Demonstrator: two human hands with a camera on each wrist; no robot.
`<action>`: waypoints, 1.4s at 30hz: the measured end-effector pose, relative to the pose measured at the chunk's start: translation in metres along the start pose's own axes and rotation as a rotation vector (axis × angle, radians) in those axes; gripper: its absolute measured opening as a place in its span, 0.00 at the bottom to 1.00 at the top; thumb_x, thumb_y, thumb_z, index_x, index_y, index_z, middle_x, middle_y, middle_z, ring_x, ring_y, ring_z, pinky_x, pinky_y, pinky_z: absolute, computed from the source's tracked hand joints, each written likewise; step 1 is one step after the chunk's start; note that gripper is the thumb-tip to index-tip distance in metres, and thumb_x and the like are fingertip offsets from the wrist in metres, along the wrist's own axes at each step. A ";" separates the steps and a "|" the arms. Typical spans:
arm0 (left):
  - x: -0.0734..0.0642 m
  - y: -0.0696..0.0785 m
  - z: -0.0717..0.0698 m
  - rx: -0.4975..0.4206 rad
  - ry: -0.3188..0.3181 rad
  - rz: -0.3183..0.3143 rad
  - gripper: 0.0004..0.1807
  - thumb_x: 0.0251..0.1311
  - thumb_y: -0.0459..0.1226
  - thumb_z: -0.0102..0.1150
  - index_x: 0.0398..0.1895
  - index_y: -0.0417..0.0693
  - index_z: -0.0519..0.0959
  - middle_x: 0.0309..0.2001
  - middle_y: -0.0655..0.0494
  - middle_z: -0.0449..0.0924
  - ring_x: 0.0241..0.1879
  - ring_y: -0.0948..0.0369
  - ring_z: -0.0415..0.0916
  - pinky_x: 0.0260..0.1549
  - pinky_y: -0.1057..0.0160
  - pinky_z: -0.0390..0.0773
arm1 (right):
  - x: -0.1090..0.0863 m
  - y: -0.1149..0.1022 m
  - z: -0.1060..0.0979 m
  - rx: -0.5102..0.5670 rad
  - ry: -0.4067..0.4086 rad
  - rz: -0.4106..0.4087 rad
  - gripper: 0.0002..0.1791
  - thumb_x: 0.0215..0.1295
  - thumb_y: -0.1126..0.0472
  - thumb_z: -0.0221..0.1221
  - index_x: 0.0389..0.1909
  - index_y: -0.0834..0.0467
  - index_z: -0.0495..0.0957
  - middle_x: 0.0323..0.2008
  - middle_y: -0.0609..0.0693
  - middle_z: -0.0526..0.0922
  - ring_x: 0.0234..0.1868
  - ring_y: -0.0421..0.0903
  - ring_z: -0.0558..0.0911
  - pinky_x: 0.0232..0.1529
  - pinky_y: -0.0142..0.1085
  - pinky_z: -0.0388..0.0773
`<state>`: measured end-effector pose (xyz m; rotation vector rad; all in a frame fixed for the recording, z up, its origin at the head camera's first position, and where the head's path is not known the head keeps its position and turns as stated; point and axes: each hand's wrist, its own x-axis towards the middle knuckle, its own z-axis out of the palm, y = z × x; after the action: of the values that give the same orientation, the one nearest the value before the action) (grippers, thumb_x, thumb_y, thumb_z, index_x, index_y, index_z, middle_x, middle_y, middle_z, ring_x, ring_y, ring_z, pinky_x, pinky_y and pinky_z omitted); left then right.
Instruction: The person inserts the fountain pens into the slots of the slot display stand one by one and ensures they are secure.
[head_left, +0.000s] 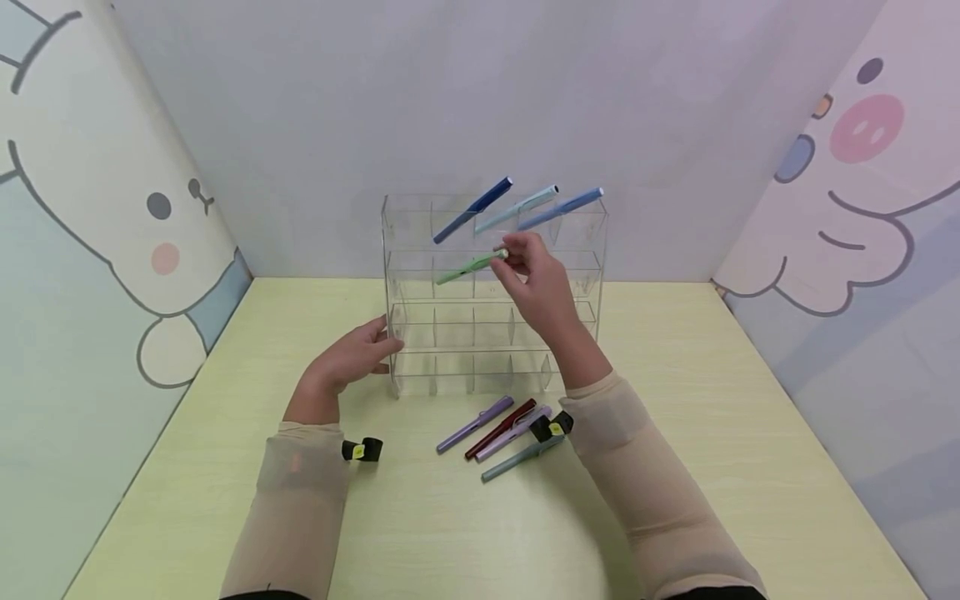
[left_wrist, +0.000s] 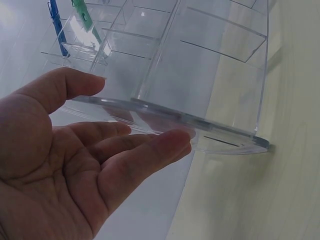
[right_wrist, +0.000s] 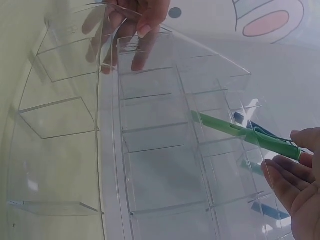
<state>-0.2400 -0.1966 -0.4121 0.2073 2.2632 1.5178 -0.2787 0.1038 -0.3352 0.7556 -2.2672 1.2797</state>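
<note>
In the head view, the right hand [head_left: 536, 283] has thumb and forefinger closed on the upper end of a green pen [head_left: 467, 269]. The pen slants down to the left of these fingers, in front of the second tier of a clear plastic rack [head_left: 450, 352]; whether its free end is inside a compartment I cannot tell. Just above the same fingers, a dark blue pen [head_left: 474, 210], a pale blue pen [head_left: 517, 207] and a mid-blue pen [head_left: 561, 209] lean in the top tier. Well below them, on the worktop [head_left: 420, 533], lie a purple pen [head_left: 476, 425], a dark red pen [head_left: 501, 429], a lilac pen [head_left: 510, 436] and a grey-green pen [head_left: 517, 462]. The left hand [head_left: 356, 354] touches the rack's left side panel, low down.

In the left wrist view, the left fingers are loosely spread, with a wide gap to the thumb; the panel's edge passes between them. How firmly they press I cannot tell. Beyond the thumb, at the upper left, the dark blue pen and the green pen show.

In the right wrist view, the right fingers pinch the green pen by its clip end, the rest of it pointing away from them towards the rack. Blue and greenish pens show through the plastic near these fingers. The left hand is well apart from them, at the far side panel.
</note>
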 end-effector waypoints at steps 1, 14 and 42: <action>0.000 0.000 0.000 -0.001 -0.002 0.001 0.38 0.74 0.44 0.46 0.80 0.55 0.41 0.73 0.40 0.60 0.71 0.45 0.61 0.64 0.43 0.70 | -0.001 0.001 -0.001 0.008 -0.005 -0.004 0.22 0.71 0.54 0.57 0.60 0.61 0.69 0.52 0.54 0.81 0.52 0.45 0.82 0.56 0.37 0.80; 0.002 0.003 0.001 0.017 0.000 -0.019 0.40 0.73 0.46 0.47 0.80 0.53 0.39 0.72 0.39 0.61 0.68 0.42 0.64 0.67 0.41 0.64 | -0.022 0.000 -0.028 0.090 0.040 -0.039 0.32 0.67 0.61 0.62 0.68 0.56 0.60 0.63 0.54 0.74 0.63 0.48 0.75 0.62 0.48 0.76; 0.002 -0.001 -0.001 0.005 -0.001 0.009 0.36 0.73 0.46 0.47 0.79 0.61 0.46 0.73 0.44 0.62 0.71 0.47 0.62 0.61 0.45 0.74 | -0.097 0.009 -0.076 -0.105 -0.047 0.022 0.40 0.63 0.62 0.65 0.73 0.46 0.57 0.68 0.49 0.69 0.62 0.51 0.77 0.59 0.50 0.78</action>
<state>-0.2419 -0.1973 -0.4131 0.2204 2.2683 1.5163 -0.2031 0.1977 -0.3629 0.7324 -2.3653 1.1539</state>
